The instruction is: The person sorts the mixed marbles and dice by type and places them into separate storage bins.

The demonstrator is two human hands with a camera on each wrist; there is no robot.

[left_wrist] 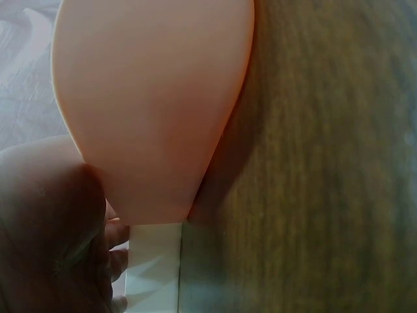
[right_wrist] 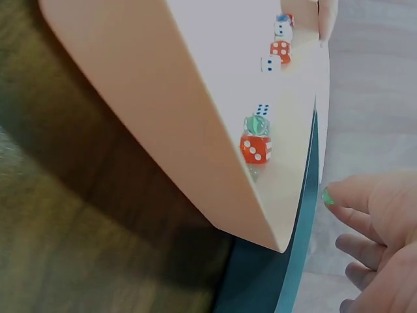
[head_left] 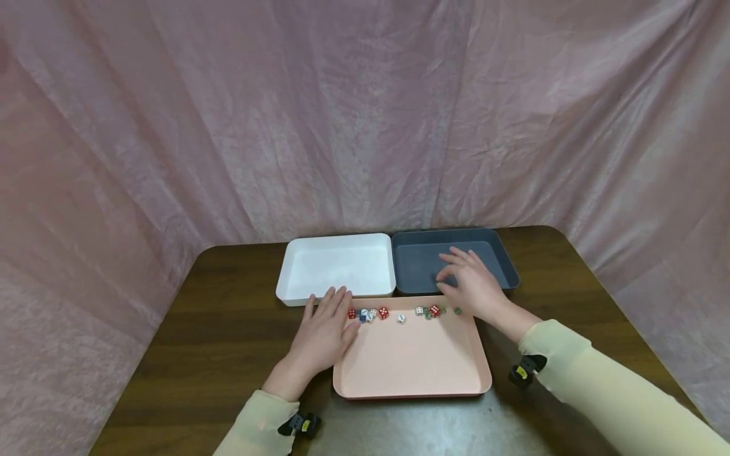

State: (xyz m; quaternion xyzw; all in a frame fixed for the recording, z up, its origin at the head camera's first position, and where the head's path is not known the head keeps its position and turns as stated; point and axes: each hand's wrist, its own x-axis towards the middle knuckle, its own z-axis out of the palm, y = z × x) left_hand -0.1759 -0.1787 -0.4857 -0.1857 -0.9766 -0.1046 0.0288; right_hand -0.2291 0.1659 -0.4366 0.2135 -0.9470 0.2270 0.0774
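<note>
My right hand (head_left: 470,282) is above the near edge of the dark grey tray (head_left: 502,259). It pinches a small green marble (right_wrist: 328,195) between thumb and forefinger, the other fingers spread. In the pink tray (head_left: 410,367), red and white dice and glass marbles lie along the far side. A red die (right_wrist: 256,149) sits beside a clear marble with a green swirl (right_wrist: 257,125). My left hand (head_left: 322,332) lies over the pink tray's left rim, its fingers extended towards the white tray (head_left: 336,259) and its thumb over the pink tray.
White and dark grey trays stand side by side behind the pink one, on a dark wooden table (head_left: 211,329). A pink curtain (head_left: 342,126) hangs behind the table and at its sides. Each wrist carries a black strap with a camera.
</note>
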